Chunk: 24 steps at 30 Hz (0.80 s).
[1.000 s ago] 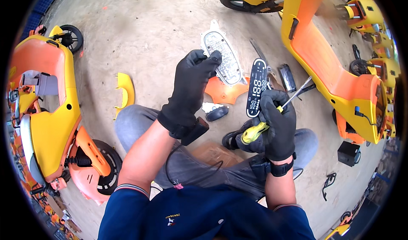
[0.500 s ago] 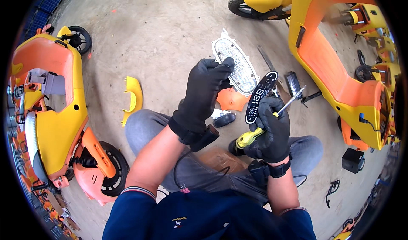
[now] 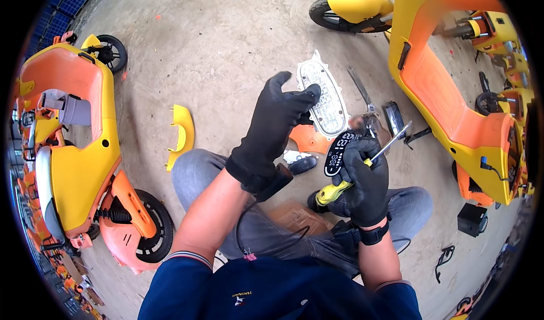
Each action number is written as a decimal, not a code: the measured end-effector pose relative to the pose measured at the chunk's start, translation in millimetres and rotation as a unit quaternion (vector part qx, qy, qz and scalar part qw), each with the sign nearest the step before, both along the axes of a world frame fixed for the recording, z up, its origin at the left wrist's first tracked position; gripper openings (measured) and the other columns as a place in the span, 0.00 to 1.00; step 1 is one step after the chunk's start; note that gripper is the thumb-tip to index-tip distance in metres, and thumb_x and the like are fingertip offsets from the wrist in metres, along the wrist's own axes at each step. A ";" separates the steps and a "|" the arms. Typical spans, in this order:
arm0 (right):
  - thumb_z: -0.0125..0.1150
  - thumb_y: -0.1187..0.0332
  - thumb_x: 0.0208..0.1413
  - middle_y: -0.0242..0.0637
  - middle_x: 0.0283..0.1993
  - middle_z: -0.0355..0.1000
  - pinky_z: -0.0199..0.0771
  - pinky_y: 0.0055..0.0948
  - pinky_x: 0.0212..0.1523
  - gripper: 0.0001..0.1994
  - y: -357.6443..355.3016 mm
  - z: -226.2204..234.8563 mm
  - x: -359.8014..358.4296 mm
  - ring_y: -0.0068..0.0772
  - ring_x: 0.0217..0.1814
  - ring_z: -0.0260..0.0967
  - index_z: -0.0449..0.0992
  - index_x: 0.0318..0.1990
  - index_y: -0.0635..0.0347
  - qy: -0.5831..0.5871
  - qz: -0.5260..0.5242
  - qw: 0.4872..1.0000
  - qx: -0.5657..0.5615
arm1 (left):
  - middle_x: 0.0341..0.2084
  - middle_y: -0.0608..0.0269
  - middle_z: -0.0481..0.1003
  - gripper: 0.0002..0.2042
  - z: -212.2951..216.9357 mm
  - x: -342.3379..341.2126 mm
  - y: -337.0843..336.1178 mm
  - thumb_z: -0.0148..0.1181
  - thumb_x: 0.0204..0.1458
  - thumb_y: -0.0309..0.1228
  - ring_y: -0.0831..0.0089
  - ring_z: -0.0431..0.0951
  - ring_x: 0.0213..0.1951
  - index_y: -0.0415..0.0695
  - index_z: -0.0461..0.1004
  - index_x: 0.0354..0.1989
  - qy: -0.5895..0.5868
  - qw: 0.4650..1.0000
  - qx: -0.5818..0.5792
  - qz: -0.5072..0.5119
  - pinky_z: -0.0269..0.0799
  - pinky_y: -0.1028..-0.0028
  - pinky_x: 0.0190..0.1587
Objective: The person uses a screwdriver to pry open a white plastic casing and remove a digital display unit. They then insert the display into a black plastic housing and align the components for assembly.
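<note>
My left hand (image 3: 277, 113), in a black glove, holds a white oval panel (image 3: 326, 99) at its left edge. One finger rests across its face and another is lifted away; the remaining fingers are partly hidden. The panel has a lug at its far end and small screw holes around its rim. Closed in a black glove, my right hand (image 3: 365, 175) grips a screwdriver (image 3: 332, 193) with a yellow handle, its metal shaft pointing up and right. A curved black display cover (image 3: 338, 154) with white digit marks is in the same hand, partly hidden by the fingers.
An orange part (image 3: 310, 140) and a black oval piece (image 3: 302, 165) lie beyond my legs. A yellow curved trim (image 3: 181, 133) is on the floor to the left. Yellow-orange scooters stand at left (image 3: 73, 178) and right (image 3: 433, 88). A black box (image 3: 471, 218) sits at right.
The white panel has shifted slightly right and nearer, and a left finger has lifted from it. The display cover has tilted and dropped lower, more covered by my right hand.
</note>
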State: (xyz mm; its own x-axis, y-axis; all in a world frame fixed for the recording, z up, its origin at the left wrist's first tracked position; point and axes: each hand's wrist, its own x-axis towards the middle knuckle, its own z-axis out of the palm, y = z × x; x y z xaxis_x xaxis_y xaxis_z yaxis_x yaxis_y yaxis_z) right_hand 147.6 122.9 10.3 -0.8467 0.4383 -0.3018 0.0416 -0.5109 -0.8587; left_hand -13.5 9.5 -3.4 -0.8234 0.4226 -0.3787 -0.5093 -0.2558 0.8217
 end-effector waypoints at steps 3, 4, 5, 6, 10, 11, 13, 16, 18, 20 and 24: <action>0.59 0.75 0.63 0.33 0.33 0.72 0.75 0.25 0.30 0.06 -1.3 -0.1 0.4 0.19 0.27 0.67 0.73 0.45 0.64 0.002 -0.012 1.000 0.019 | 0.38 0.62 0.77 0.33 2.6 -2.5 -4.3 0.62 0.57 0.23 0.81 0.76 0.34 0.36 0.56 0.71 0.017 0.996 0.067 -0.050 0.73 0.80 0.37; 0.59 0.75 0.63 0.33 0.33 0.72 0.75 0.25 0.30 0.06 -1.0 -0.4 -0.1 0.19 0.27 0.67 0.73 0.45 0.64 0.005 -0.017 1.000 0.020 | 0.39 0.61 0.77 0.36 3.4 -4.0 -6.9 0.61 0.57 0.21 0.80 0.78 0.35 0.38 0.52 0.74 0.024 0.993 0.093 -0.075 0.75 0.79 0.38; 0.59 0.75 0.63 0.33 0.33 0.72 0.75 0.25 0.30 0.06 -0.3 -0.5 -0.2 0.19 0.27 0.67 0.73 0.46 0.64 0.009 -0.022 0.999 0.022 | 0.39 0.61 0.78 0.35 3.5 -6.2 -7.6 0.61 0.57 0.21 0.79 0.79 0.36 0.39 0.53 0.73 0.036 0.990 0.104 -0.084 0.76 0.78 0.40; 0.59 0.74 0.63 0.33 0.33 0.71 0.75 0.24 0.30 0.06 0.9 -0.5 -0.6 0.18 0.27 0.67 0.73 0.46 0.64 0.006 -0.022 0.999 0.028 | 0.39 0.61 0.78 0.34 3.5 -8.6 -8.4 0.60 0.58 0.22 0.78 0.80 0.38 0.40 0.54 0.73 0.047 0.988 0.111 -0.093 0.77 0.77 0.41; 0.59 0.71 0.64 0.30 0.30 0.69 0.72 0.22 0.30 0.07 6.9 1.3 1.1 0.17 0.28 0.65 0.73 0.46 0.63 -0.003 -0.031 0.998 0.053 | 0.39 0.62 0.78 0.26 1.5 -4.1 -9.6 0.59 0.61 0.24 0.76 0.82 0.40 0.41 0.60 0.67 0.052 0.992 0.081 -0.080 0.81 0.75 0.42; 0.60 0.70 0.64 0.28 0.29 0.67 0.71 0.22 0.29 0.08 9.0 1.4 1.0 0.17 0.27 0.64 0.72 0.47 0.63 -0.002 -0.034 0.998 0.059 | 0.39 0.62 0.77 0.24 0.7 -3.0 -8.9 0.59 0.61 0.25 0.76 0.82 0.39 0.41 0.61 0.65 0.027 0.993 0.088 -0.072 0.81 0.75 0.41; 0.61 0.69 0.65 0.27 0.28 0.65 0.70 0.21 0.29 0.09 12.5 0.8 0.8 0.17 0.27 0.63 0.72 0.47 0.62 0.000 -0.046 0.998 0.036 | 0.40 0.63 0.77 0.20 -1.5 -1.4 -7.7 0.59 0.61 0.26 0.76 0.82 0.39 0.42 0.64 0.61 -0.007 0.990 0.127 -0.062 0.81 0.74 0.40; 0.59 0.70 0.66 0.28 0.29 0.67 0.71 0.21 0.29 0.08 18.6 -1.7 -0.1 0.16 0.27 0.63 0.72 0.48 0.62 0.021 -0.043 0.999 0.025 | 0.41 0.64 0.76 0.17 -3.5 -4.1 -8.3 0.59 0.61 0.27 0.76 0.81 0.40 0.43 0.66 0.57 0.001 0.992 0.090 -0.093 0.82 0.74 0.40; 0.58 0.70 0.67 0.28 0.29 0.68 0.71 0.21 0.28 0.07 23.5 -3.6 -0.6 0.15 0.27 0.63 0.72 0.48 0.62 0.015 -0.063 0.997 0.036 | 0.41 0.64 0.76 0.18 -3.2 -4.6 -8.7 0.60 0.61 0.27 0.76 0.81 0.40 0.42 0.67 0.58 0.047 0.990 0.079 -0.110 0.82 0.73 0.41; 0.59 0.70 0.67 0.29 0.29 0.69 0.71 0.21 0.29 0.07 30.9 -3.6 0.2 0.16 0.27 0.65 0.73 0.48 0.62 0.013 -0.078 0.996 0.036 | 0.42 0.64 0.76 0.19 0.2 -5.0 -10.4 0.61 0.60 0.28 0.76 0.80 0.41 0.41 0.67 0.59 0.097 0.984 0.053 -0.137 0.83 0.73 0.41; 0.62 0.70 0.64 0.29 0.28 0.70 0.71 0.21 0.29 0.09 46.2 -2.0 4.1 0.18 0.27 0.67 0.74 0.47 0.62 0.012 -0.091 0.995 0.026 | 0.42 0.59 0.78 0.23 11.1 -7.1 -19.8 0.64 0.58 0.26 0.74 0.81 0.42 0.36 0.67 0.60 0.080 0.968 0.044 -0.236 0.83 0.72 0.39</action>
State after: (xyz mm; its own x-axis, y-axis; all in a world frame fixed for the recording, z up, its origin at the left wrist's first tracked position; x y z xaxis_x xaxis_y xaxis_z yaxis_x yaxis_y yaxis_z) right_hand 151.7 169.1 8.3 -0.7585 0.5995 -0.2555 -0.0683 -0.4631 -0.8837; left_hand -20.6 -10.3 7.7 -0.5763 0.7900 -0.2091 -0.4552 -0.0978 0.8850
